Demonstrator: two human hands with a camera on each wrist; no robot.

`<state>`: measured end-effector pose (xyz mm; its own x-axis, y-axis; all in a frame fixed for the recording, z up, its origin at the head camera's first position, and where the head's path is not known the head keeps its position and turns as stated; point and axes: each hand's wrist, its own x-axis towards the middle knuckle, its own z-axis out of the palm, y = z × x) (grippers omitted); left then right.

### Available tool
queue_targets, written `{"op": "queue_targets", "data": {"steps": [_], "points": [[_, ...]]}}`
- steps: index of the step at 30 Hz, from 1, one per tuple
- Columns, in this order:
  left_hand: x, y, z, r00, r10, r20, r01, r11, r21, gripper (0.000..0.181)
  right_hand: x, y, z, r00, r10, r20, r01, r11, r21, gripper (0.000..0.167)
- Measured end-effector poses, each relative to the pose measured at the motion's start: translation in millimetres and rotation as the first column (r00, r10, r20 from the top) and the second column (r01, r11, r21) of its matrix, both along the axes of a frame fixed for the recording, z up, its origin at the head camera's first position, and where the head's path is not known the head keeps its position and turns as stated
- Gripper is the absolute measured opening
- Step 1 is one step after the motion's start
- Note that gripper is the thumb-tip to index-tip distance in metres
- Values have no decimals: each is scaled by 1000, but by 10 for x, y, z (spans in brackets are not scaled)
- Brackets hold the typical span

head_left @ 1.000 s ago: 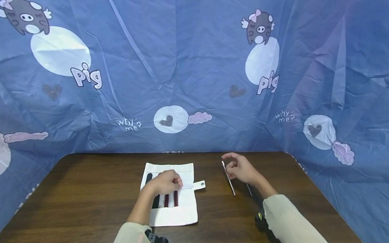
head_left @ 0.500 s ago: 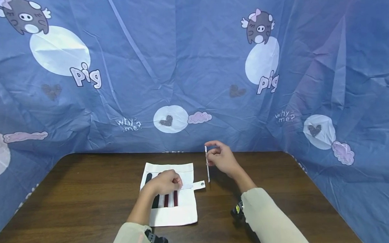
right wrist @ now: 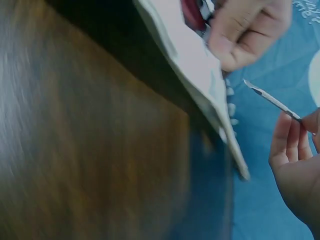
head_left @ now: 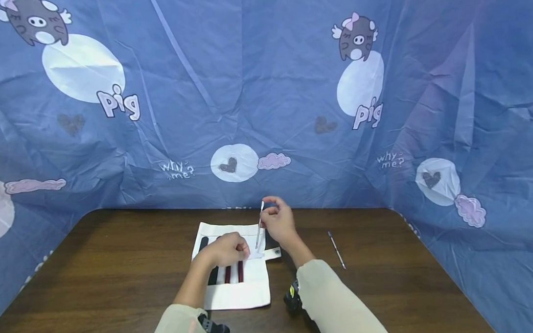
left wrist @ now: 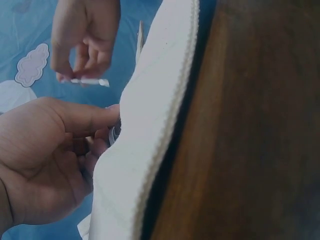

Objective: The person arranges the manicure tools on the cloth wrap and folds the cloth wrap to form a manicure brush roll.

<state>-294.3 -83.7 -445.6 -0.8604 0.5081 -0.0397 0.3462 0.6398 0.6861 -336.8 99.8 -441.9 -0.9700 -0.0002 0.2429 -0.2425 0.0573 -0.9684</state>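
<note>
A white fabric tool pouch lies unfolded on the table, with black and dark red handles in its pockets. My left hand rests over it, pinching the pocket's edge between thumb and fingers; in the left wrist view a bit of metal shows beside those fingertips. My right hand pinches a thin silver tool near its upper end, just right of my left hand. Its lower end hangs over the pouch; whether it touches is unclear. The right wrist view shows its ridged grip and slanted, blade-like tip.
Another slim silver tool lies on the brown wooden table, right of my right arm. A strap with a snap sticks out from the pouch's right side. Behind the table hangs a blue printed cloth.
My right hand has lifted the silver tool off the table and carried it left to the pouch. The other silver tool now shows fully. My left hand has stayed in place.
</note>
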Motion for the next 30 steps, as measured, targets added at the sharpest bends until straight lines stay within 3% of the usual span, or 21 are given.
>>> {"op": "queue_targets", "data": {"steps": [6,11,22,30], "points": [[16,17,10,1000,2,-2,-2,1000,-4,14,14,-98,-146,998,-67,-1,67,996,52,41],[12,32,-5,1000,3,-11,-3,1000,-17,14,41,-103,-224,997,-67,24,65,995,81,41],[12,28,8,1000,-11,-24,10,999,-36,15,51,-65,-319,988,45,147,-48,999,18,40],[-11,9,-5,998,-38,-42,37,999,-26,16,86,-38,-316,973,144,182,-150,988,20,38]]}}
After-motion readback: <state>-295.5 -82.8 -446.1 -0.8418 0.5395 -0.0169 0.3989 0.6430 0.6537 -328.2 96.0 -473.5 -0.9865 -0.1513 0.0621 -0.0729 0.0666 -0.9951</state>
